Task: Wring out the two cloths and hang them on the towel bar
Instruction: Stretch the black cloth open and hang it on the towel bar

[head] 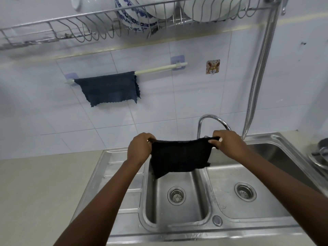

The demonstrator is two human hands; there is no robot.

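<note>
Above the sink: the black cloth (180, 156) hangs spread over the sink (177, 226), its top edge level and running left to right between the two hands.
Blue cloth: a blue cloth (108, 88) is already draped over the left part of the towel bar (159, 69), up and to the left of the sink.
Left hand: the left hand (139, 148) has its fingers closed on the black cloth's top-left corner.
Right hand: the right hand (229, 143) pinches the top-right corner, fingers closed on it, just in front of the tap (213, 121).
Free bar: the bare stretch lies right of the blue cloth, above the sink and slightly left of it.
Key relation: the cloth's long edge is roughly parallel to the bar, which rises a little to the right; the left hand looks nearer the free stretch.
Next move, likely: lift up and slightly left, then drape.
</note>
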